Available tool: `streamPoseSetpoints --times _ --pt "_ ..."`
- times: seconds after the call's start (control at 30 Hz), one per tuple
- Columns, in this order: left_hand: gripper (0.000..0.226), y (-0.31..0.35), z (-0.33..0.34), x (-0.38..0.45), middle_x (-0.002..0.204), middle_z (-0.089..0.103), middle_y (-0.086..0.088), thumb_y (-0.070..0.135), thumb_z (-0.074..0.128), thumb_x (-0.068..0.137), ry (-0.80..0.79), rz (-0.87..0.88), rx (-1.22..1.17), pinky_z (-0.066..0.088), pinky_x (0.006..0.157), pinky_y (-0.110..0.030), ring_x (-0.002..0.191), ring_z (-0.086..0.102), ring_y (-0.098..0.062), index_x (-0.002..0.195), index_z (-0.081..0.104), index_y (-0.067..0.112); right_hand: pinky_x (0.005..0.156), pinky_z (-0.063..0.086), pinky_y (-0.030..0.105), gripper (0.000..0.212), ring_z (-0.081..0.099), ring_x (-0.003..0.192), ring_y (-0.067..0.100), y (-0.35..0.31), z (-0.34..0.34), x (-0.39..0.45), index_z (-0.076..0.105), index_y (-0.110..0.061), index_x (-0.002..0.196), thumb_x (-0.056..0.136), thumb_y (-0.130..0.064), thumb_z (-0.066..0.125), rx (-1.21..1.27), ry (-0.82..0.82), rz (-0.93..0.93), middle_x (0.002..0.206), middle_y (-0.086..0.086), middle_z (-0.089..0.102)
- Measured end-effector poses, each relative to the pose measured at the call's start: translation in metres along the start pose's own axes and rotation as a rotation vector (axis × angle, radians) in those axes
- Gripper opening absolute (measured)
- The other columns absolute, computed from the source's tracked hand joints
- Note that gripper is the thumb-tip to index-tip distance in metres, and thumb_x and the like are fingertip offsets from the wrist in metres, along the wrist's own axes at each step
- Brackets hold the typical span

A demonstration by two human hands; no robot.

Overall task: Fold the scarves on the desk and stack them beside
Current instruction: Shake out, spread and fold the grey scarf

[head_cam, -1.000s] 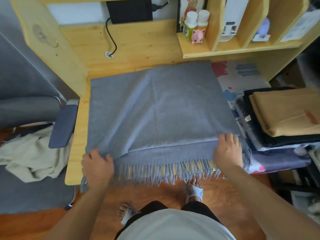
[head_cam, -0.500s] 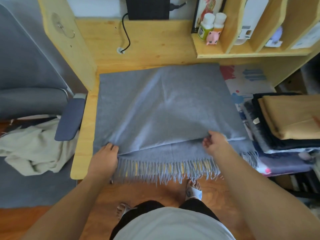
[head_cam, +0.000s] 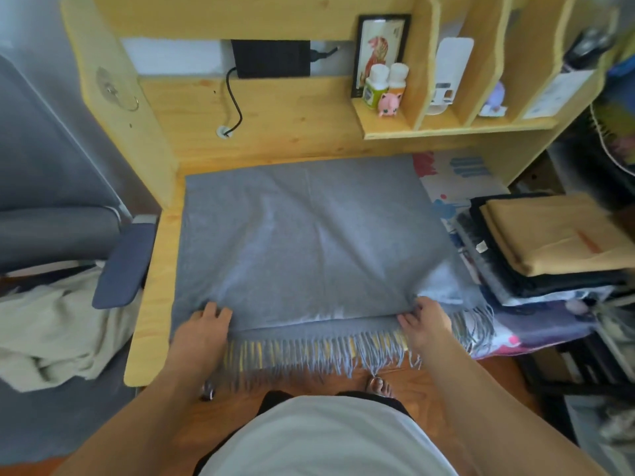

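Grey scarf [head_cam: 309, 242] lies folded flat on the desk [head_cam: 151, 304], fringe hanging over the near edge between both hands. Left hand [head_cam: 202, 329] pinches the upper layer's near-left edge; right hand [head_cam: 426, 321] pinches its near-right edge, fingers curled. Right of the right hand, a stack [head_cam: 549, 249] of folded scarves, tan on top. Beyond the hands, a shelf [head_cam: 385, 123] holds two bottles [head_cam: 385, 82] and a pink figure [head_cam: 388, 104].

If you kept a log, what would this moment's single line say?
step: folding grey scarf on desk | left hand: grip on near edge | right hand: grip on near edge | folded stack: at right
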State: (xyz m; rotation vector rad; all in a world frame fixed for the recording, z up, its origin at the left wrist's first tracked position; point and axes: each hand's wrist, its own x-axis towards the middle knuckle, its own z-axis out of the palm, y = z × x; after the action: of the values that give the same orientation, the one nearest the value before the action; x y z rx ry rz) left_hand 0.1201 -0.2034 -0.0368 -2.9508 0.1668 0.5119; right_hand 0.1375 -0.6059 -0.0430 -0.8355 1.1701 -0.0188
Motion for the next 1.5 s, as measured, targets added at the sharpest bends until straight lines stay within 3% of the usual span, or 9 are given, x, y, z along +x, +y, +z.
streamPoseSetpoints --times 0.23,0.33,0.4,0.53,0.9,1.07,1.2,1.37,1.5 --pt "0.029 -0.016 0.003 -0.011 0.095 0.057 -0.009 0.005 0.082 0.071 0.089 -0.029 0.069 0.052 0.061 -0.043 0.083 0.063 -0.033 0.093 0.065 0.013 0.105 0.042 0.033 0.033 0.051 0.135 0.019 -0.062 -0.017 0.025 0.053 -0.017 0.131 0.103 -0.034 0.051 0.175 -0.043 0.073 0.13 0.004 0.062" --pt "0.06 0.007 0.0 -0.011 0.135 0.053 -0.018 0.02 0.079 0.075 0.068 -0.033 0.033 0.051 0.093 -0.053 0.125 0.051 -0.041 0.132 0.062 0.012 0.102 0.044 0.039 0.014 0.054 0.131 0.023 -0.075 -0.012 0.036 0.059 -0.017 0.115 0.102 -0.021 0.056 0.028 0.013 0.064 0.136 0.005 0.058" --pt "0.075 0.037 -0.006 -0.002 0.165 0.024 -0.011 0.039 0.058 0.093 -0.023 0.022 -0.127 0.034 0.115 -0.051 0.152 0.022 -0.037 0.161 0.025 0.029 0.093 0.051 0.047 0.015 0.063 0.11 0.03 -0.083 -0.014 0.045 0.062 -0.012 0.111 0.096 -0.01 0.063 -0.078 0.099 -0.102 0.125 0.008 0.065" --pt "0.07 0.074 -0.006 0.007 0.17 0.002 0.002 0.041 0.043 0.099 -0.205 0.038 -0.249 0.036 0.116 -0.051 0.156 0.002 -0.031 0.162 0.011 0.04 0.092 0.051 0.047 0.033 0.065 0.108 0.042 -0.106 -0.034 0.034 0.066 -0.004 0.123 0.091 -0.013 0.065 -0.614 0.402 -0.508 0.115 0.023 0.069" --pt "0.051 0.022 0.005 -0.01 0.101 0.063 -0.009 0.015 0.089 0.059 -0.045 -0.001 0.028 0.054 0.065 -0.043 0.088 0.067 -0.035 0.105 0.067 0.014 0.101 0.046 0.05 0.053 0.057 0.12 0.048 -0.088 -0.038 0.036 0.046 -0.015 0.142 0.09 -0.006 0.053 -0.857 0.438 -0.495 0.13 0.029 0.059" --pt "0.019 0.0 -0.017 0.011 0.113 0.054 0.003 0.042 0.049 0.101 -0.031 0.005 -0.198 0.048 0.086 -0.035 0.113 0.054 -0.022 0.106 0.06 0.027 0.088 0.048 0.046 0.065 0.06 0.113 0.048 -0.092 -0.026 0.019 0.04 -0.031 0.151 0.094 -0.001 0.043 -0.953 0.329 -0.689 0.124 0.028 0.062" --pt "0.046 -0.005 -0.021 0.015 0.125 0.046 0.003 0.069 0.038 0.098 -0.194 0.055 -0.148 0.045 0.099 -0.038 0.125 0.046 -0.022 0.12 0.054 0.032 0.093 0.049 0.04 0.043 0.061 0.111 0.039 -0.113 -0.02 0.016 0.073 -0.015 0.112 0.092 0.005 0.041 -0.829 0.311 -0.698 0.118 0.018 0.069" --pt "0.075 0.015 -0.025 0.012 0.141 0.044 -0.005 0.083 0.025 0.09 -0.193 -0.004 -0.04 0.046 0.104 -0.045 0.136 0.041 -0.028 0.134 0.046 0.027 0.062 0.059 0.039 0.021 0.064 0.084 0.03 -0.132 -0.005 0.007 0.06 -0.006 0.096 0.099 0.006 0.043 0.013 -0.03 -0.228 0.104 0.018 0.062" --pt "0.086 0.056 -0.035 0.015 0.142 0.047 -0.007 0.09 0.021 0.083 -0.081 -0.039 0.088 0.037 0.102 -0.054 0.132 0.046 -0.033 0.136 0.049 0.027 0.066 0.055 0.035 0.019 0.066 0.086 0.027 -0.141 0.008 -0.012 0.057 -0.008 0.096 0.101 0.001 0.041 0.105 -0.192 -0.194 0.098 0.014 0.064"
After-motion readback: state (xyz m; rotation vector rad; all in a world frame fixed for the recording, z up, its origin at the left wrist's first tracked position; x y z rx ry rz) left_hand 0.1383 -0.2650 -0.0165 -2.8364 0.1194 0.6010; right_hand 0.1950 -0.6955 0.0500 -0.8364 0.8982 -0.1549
